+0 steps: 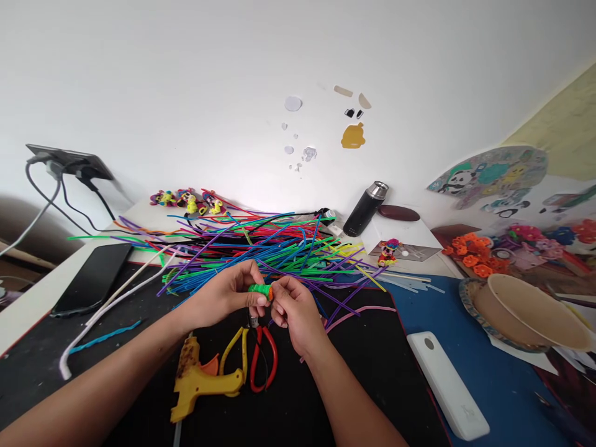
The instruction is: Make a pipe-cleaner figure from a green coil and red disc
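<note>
Both hands over bench middle: left hand (pixel 233 292) pinches green pipe-cleaner coil (pixel 259 290), right hand (pixel 293 309) fingertips closed on its end, mid-winding; next likely needs a tight wrap without slipping.

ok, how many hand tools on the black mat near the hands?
2: a yellow glue gun below the left hand, and red-handled pliers beside it, under the right hand. The straw pile could hide more.
</note>
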